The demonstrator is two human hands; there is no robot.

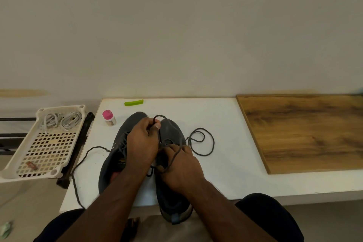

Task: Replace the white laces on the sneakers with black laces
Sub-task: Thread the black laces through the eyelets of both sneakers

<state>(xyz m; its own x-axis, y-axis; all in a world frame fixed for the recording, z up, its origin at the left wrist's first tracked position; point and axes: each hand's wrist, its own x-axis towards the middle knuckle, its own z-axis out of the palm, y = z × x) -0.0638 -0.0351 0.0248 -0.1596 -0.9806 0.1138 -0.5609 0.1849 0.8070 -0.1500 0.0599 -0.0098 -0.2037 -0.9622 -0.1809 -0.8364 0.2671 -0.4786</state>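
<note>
The left hand (pixel 142 143) pinched a loop of black lace (pixel 202 141) between thumb and fingertips above the toe of the right sneaker (pixel 172 129). The right hand (pixel 180 165) curled its fingers round the same lace over that shoe's eyelets. Both forearms reached forward from the bottom edge, hands close together. The left sneaker (pixel 115 155) lay beside it on the white table (pixel 225 163), its lace trailing left. The white laces (pixel 60 121) sat in a cream basket (pixel 21 163) to the left; a wooden board (pixel 306 133) lay right, below a plain wall.
</note>
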